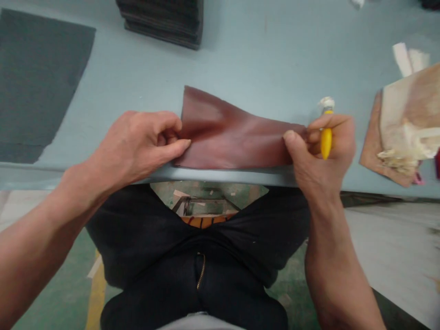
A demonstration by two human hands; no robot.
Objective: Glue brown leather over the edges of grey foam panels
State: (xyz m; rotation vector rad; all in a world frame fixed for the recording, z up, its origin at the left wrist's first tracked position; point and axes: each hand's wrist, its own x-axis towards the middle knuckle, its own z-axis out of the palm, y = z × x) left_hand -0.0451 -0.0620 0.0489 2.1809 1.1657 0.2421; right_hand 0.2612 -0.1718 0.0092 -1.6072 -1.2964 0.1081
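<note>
A reddish-brown leather piece (237, 137) spans the gap between my hands at the near edge of the table. My left hand (144, 142) pinches its left end between thumb and fingers. At the other end, the thumb and fingers of my right hand (323, 151) are closed on the leather's right edge. Tucked among the fingers of that same hand is a small yellow-handled brush (326, 142), its whitish, clotted tip pointing away from me. The leather bends slightly, and its upper left corner stands highest.
A dark stack of sheets (161, 23) stands at the back of the blue-grey table (261, 64). A dark flat sheet (41, 82) lies at left. To the right is a glue-crusted board (409, 110) with pale scraps. My legs are below the table edge.
</note>
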